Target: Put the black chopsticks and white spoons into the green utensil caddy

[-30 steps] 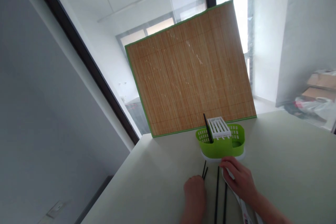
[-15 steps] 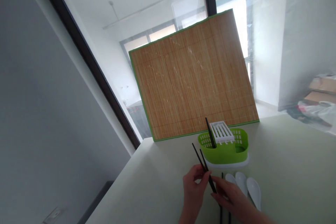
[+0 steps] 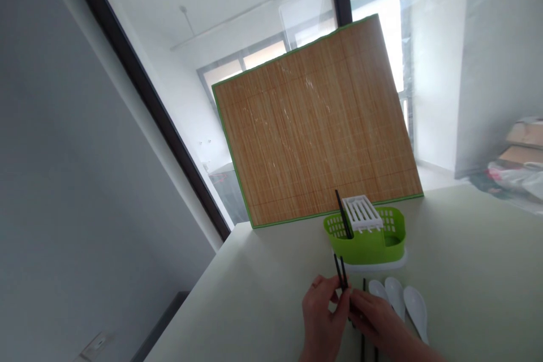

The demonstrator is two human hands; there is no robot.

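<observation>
Chopsticks (image 3: 344, 280), a black pair, stand between the person's two hands over the near part of the pale worktop (image 3: 254, 300). Thumb and fingers of the left hand (image 3: 324, 311) pinch them partway along, and their far ends, slightly spread, point up toward the left end of the green basket (image 3: 365, 250). Fingers bent, the right hand (image 3: 375, 317) meets the lower stretch of the pair from the right (whether it grips them too, I cannot tell, since its own fingers cover that part).

Partly under the right hand, more black sticks (image 3: 363, 345) lie on the worktop, running toward the near edge of the view. Just right of these are three white spoons (image 3: 394, 293), side by side, bowls at the far end; the right hand and forearm hide some of their handles.

Beyond the hands, the basket sits on a white base (image 3: 382, 266). A white slotted rack (image 3: 362, 212) bridges its middle, and dark chopsticks lean in its left compartment. Behind it stands a bamboo mat (image 3: 318, 124) edged in green.
</observation>
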